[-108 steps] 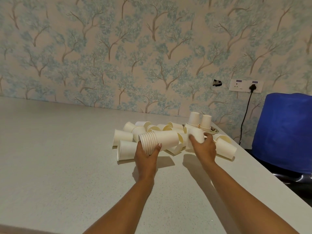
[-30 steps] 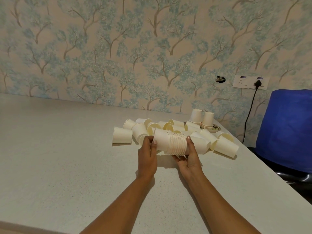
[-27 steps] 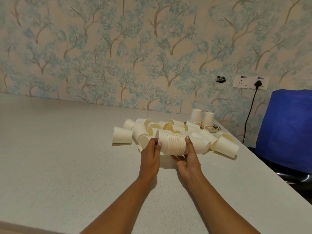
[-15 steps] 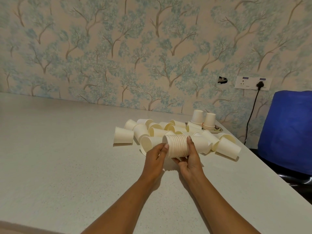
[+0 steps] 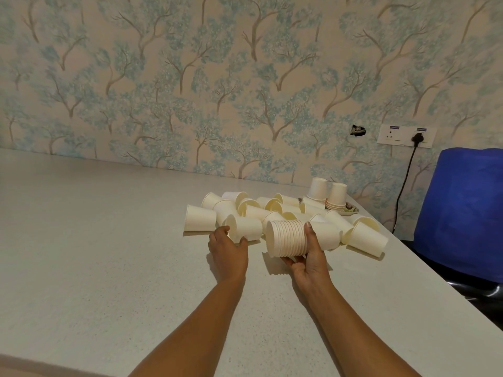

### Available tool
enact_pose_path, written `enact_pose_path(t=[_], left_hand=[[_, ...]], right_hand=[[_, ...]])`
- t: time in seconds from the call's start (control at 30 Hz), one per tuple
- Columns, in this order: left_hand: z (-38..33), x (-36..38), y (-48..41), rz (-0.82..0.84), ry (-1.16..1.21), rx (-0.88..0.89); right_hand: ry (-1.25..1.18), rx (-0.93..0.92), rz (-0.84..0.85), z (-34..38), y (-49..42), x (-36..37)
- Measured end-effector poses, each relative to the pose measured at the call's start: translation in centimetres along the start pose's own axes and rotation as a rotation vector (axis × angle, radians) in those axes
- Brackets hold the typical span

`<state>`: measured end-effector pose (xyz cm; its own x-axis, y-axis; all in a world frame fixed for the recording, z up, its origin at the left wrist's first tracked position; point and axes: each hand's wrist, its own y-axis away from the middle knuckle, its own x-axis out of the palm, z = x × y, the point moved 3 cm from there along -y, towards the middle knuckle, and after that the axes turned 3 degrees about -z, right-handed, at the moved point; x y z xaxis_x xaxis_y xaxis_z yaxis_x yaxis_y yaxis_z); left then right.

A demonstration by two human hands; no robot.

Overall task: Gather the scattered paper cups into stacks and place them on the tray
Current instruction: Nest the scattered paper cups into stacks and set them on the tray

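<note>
Head view: I see the left hand (image 5: 228, 251) has left the stack (image 5: 287, 238) since the previous frame and now curls round a single cup (image 5: 246, 229) lying sideways on the speckled table (image 5: 95, 254). The right hand (image 5: 310, 261) alone grips the ribbed stack of white paper cups, thumb over, fingers under, beside the scattered pile (image 5: 275, 206). The blue socket labels (image 5: 405, 129) are too small to read.

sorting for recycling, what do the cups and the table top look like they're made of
Stack of cups in the right hand and the loose cup the left hand grips: thin paper, it seems, matte cream-white, with rolled rims nested close and no gloss. Table top: pale grey, finely speckled, matte; maybe laminate or stone composite, the look leaves it open.
</note>
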<state>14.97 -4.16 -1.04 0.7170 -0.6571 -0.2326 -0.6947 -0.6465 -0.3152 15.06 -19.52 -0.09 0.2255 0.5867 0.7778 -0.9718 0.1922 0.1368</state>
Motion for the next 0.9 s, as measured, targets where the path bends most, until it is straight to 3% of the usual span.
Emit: enact_pose_path(t=[0.3,0.43,0.6,0.9], left_hand=[[0.5,1.5,-1.2,0.023,-0.106,0.039],[0.5,1.2,-0.9,0.009,0.108,-0.014],[-0.8,0.1,-0.7,-0.045,0.420,0.088],[-2.3,0.3,0.1,-0.013,0.417,0.294]], right_hand=[[-0.009,-0.002,-0.009,0.2,0.0,-0.2],[-0.014,-0.008,-0.005,0.4,0.0,-0.3],[-0.032,-0.024,-0.038,0.8,-0.3,-0.3],[-0.050,-0.042,-0.051,1.1,-0.7,-0.3]])
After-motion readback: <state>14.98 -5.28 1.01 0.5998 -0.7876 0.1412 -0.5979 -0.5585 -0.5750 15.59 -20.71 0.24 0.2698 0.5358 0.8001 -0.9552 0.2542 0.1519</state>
